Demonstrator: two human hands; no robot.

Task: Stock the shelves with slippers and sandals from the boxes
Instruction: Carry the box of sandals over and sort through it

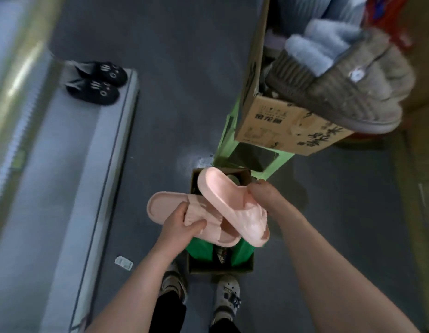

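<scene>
I hold two pink slide sandals above a small open cardboard box (196,269) on the floor. My left hand (182,223) grips the strap of the left pink sandal (165,206), thumb over the top. My right hand (262,197) pinches the strap of the right pink sandal (223,191), which overlaps the other one. Green items (200,248) lie inside the box below them. The low grey shelf (71,183) runs along the left, with a pair of black cat-face slippers (98,80) on its far end.
A larger cardboard box (276,121) full of fuzzy slippers sits on a pale green stool (229,131) ahead right; a grey-brown fuzzy slipper (348,92) sticks out of it. A scrap of paper (123,263) lies on the dark floor. My feet (226,296) stand just behind the small box.
</scene>
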